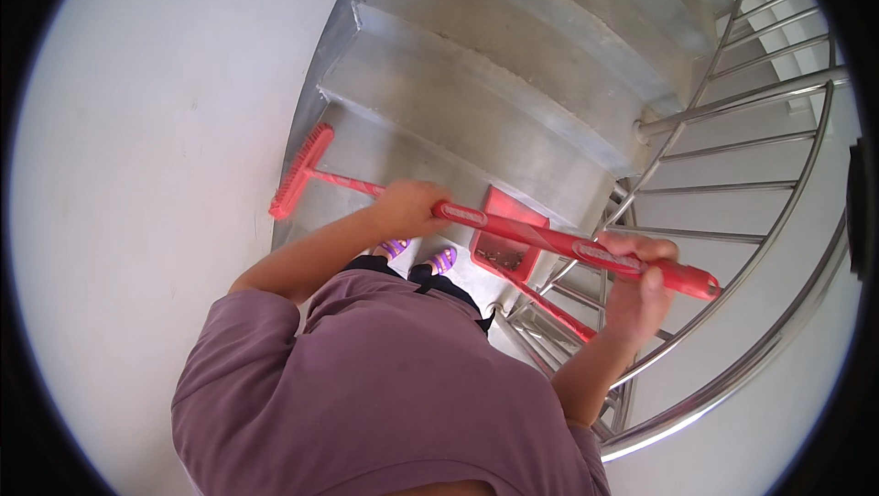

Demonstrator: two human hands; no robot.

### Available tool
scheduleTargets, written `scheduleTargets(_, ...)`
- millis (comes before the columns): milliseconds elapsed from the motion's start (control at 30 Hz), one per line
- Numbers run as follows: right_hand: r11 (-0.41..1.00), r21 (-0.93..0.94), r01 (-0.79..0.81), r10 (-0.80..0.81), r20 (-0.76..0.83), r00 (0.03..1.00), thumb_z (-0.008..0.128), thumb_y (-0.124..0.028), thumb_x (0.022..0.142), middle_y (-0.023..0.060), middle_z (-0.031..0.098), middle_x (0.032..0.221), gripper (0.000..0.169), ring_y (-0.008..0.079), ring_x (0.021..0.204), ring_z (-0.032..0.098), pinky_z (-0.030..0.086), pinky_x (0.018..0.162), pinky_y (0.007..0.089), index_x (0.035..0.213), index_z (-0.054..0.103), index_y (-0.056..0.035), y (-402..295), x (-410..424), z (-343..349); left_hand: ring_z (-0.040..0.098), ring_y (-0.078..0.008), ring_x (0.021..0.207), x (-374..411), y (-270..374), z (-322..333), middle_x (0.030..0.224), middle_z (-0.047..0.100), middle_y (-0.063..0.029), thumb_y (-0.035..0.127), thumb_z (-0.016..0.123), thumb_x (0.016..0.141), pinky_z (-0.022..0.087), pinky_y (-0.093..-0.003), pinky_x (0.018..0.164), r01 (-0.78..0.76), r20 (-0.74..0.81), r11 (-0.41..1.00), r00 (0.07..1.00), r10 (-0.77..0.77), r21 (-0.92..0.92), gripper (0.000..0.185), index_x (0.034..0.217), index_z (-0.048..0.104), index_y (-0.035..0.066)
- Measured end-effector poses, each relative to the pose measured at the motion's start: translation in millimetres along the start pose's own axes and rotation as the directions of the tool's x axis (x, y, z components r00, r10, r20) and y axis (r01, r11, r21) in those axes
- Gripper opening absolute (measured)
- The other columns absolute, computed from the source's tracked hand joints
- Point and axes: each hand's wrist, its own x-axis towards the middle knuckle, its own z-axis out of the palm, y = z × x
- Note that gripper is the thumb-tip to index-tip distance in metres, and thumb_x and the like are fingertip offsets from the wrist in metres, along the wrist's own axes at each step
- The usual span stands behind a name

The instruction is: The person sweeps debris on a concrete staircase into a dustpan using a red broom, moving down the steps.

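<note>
A red broom slants across the view from the wall to the railing, gripped by both my hands. My left hand [413,209] is closed around the middle of the broom handle [529,235]. Near the handle's upper end, my right hand [638,283] wraps around it, thumb on top. The bristled broom head [299,173] is at the far left, close to the foot of the wall; whether it touches is unclear. Below the handle a red dustpan [520,264] rests on the step beside my feet, small debris inside it. Its own red handle [560,314] leans toward the railing.
Grey concrete stairs [453,77] curve away ahead of me. A white wall [158,118] borders them on the left. Along the right runs a stainless steel railing [728,187] with several bars. My feet in purple sandals [443,261] stand beside the dustpan.
</note>
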Motion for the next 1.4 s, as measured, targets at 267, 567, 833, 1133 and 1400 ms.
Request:
scheduleTargets(267,0.979,-0.109,-0.172,0.168,-0.045,0.985,0.045,-0.005,0.087,0.0184,0.059,0.1,0.012,0.0283,0.102,0.055,0.038,0.095,0.0396,0.099,0.045,-0.0025,57,-12,70,0.053,-0.0354,0.07,11,-95,14,0.07,0.054,-0.0144,0.021,0.065,0.067,0.041,-0.0429,0.06,0.028,-0.014,0.999,0.999,-0.029,-0.02,0.022,0.068,0.05,0.005)
scheduleTargets(567,0.935,-0.34,-0.099,0.004,-0.271,0.963,0.052,-0.021,0.087,0.0201,0.06,0.092,0.024,0.0285,0.089,0.059,0.044,0.085,0.0409,0.096,0.045,0.001,-33,-62,74,0.055,-0.034,0.071,5,-16,43,0.072,0.056,-0.0128,0.025,0.065,0.07,0.042,-0.042,0.062,-0.169,0.242,0.96,0.944,0.223,-0.224,0.022,0.07,0.054,0.006)
scheduleTargets(833,0.837,-0.539,-0.088,-0.176,-0.418,0.891,0.059,-0.015,0.082,0.0179,0.05,0.114,0.046,0.0283,0.105,0.05,0.039,0.089,0.0387,0.121,0.041,0.0016,-60,-85,73,0.057,-0.022,0.067,13,25,19,0.072,0.059,-0.0079,0.029,0.064,0.077,0.044,-0.0347,0.06,-0.096,0.266,0.937,0.945,0.192,-0.337,0.023,0.081,0.059,0.007)
scheduleTargets(1133,0.37,-0.486,-0.792,-0.326,-0.866,0.379,0.077,-0.036,0.066,0.0201,0.046,0.116,0.082,0.0304,0.102,0.048,0.041,0.086,0.0395,0.126,0.037,0.0036,31,-165,-9,0.038,-0.0053,0.046,49,-76,-84,0.05,0.039,0.0043,0.024,0.062,0.084,0.031,-0.023,0.044,0.052,-0.318,0.795,0.9,-0.3,-0.604,0.037,0.055,0.042,0.011)
scheduleTargets(1400,0.58,-0.289,-0.762,-0.15,-0.957,0.249,0.071,-0.031,0.068,0.0081,0.062,0.07,0.03,0.0204,0.067,0.058,0.045,0.067,0.0325,0.078,0.061,-0.0047,114,-184,-68,0.041,-0.0072,0.048,24,-97,-104,0.052,0.044,0.0007,0.023,0.061,0.084,0.032,-0.0225,0.047,-0.051,-0.365,0.74,0.891,-0.27,-0.671,0.035,0.058,0.043,0.009)
